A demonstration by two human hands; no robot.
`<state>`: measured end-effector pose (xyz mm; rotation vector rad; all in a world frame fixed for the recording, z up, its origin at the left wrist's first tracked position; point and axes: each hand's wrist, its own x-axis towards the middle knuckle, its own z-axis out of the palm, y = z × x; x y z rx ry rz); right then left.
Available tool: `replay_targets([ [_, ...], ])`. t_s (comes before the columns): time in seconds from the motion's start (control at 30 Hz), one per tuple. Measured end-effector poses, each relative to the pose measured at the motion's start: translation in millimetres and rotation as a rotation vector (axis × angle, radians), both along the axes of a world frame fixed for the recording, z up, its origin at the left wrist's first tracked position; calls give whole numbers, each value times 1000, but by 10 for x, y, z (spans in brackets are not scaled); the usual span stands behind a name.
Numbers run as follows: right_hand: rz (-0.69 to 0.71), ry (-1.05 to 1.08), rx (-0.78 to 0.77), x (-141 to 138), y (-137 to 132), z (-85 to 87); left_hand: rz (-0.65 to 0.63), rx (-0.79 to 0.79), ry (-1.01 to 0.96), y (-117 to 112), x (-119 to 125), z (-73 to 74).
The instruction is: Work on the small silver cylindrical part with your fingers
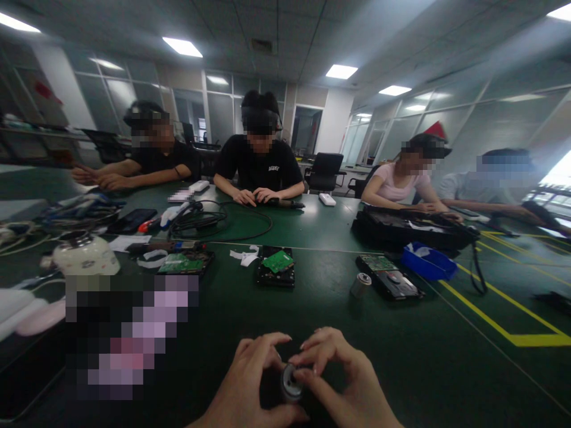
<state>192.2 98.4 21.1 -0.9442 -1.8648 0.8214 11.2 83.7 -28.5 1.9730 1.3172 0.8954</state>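
Note:
Close in front of me stands a small silver cylinder (pixel 292 382), its round end face up with a dark hole showing; it looks like a small motor. My left hand (pixel 256 380) curls around its left side, thumb along the near edge. From the right, my right hand (pixel 339 374) closes thumb and fingers at the rim of the end face. Whether a tiny part sits between those fingertips is hidden. A similar silver cylinder (pixel 361 285) stands farther off to the right, beside a hard drive with a circuit board (pixel 392 277).
Ahead lies another hard drive (pixel 275 266) with a loose green board and white tape. An electric screwdriver (pixel 167 247), coiled black cable (pixel 200 220) and cream pot-like object (pixel 85 255) are at left. A blue tray (pixel 428 261) sits right. Several people work across the table.

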Motion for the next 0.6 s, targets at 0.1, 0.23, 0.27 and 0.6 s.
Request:
replay_targets([
  [0.1,-151,44,-55,118,202,-79,4,6,-4,1,0,-26],
  [0.23,-231,-117,-81,345,512,-283,8,19,-13,10,-5,-42],
  [0.27,-220,-152,-84,391,559,-329,9,10,-12,11,-7,-35],
  [0.6,-204,-134,-128,427,587,-348,-4,-8,-10,20,-17,-64],
])
